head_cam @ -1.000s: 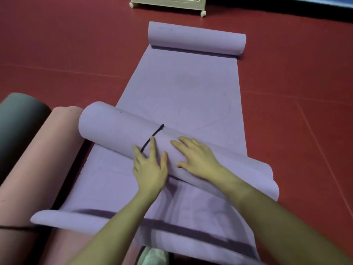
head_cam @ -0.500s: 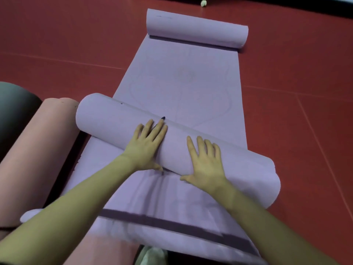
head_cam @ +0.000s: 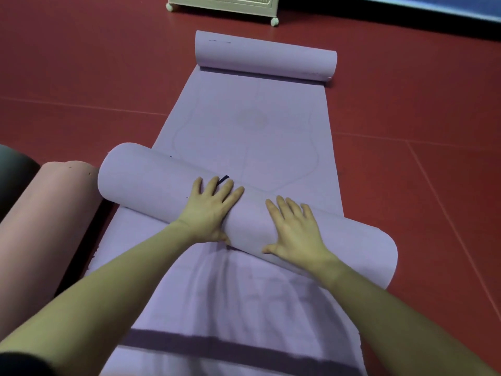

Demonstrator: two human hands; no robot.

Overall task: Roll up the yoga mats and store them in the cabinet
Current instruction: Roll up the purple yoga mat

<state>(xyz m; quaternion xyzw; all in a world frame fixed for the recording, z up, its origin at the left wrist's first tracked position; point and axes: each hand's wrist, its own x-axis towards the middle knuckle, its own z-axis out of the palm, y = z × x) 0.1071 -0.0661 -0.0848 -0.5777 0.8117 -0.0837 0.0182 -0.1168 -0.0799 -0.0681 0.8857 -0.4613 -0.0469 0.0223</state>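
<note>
The purple roll (head_cam: 151, 183) lies crosswise under both my palms, angled so its left end sits farther from me than its right. My left hand (head_cam: 210, 213) lies flat on its top, fingers (head_cam: 226, 189) straight and slightly spread, gripping nothing; a short black strap (head_cam: 224, 179) shows just past my fingertips. My right hand (head_cam: 295, 230) lies flat beside it on the same roll, fingers straight, thumb out along the near edge where the roll meets the flat mat, also holding nothing.

Beyond my fingertips the purple mat (head_cam: 252, 126) runs flat and open away from me, its two long edges straight, up to a second curled end (head_cam: 265, 59) lying across the far end. Behind my wrists more flat purple material stretches toward me, creased, with a dark band across it.

The roll's right end overhangs the mat's edge onto bare red floor (head_cam: 420, 199), wide open on that side. Its left end sits just beside a rolled pink mat (head_cam: 46, 213); whether they touch I cannot tell. Left of that lies a dark grey roll (head_cam: 15, 172). Far ahead, past the curled end, stands a cream cabinet (head_cam: 222, 4) on small wheels.
</note>
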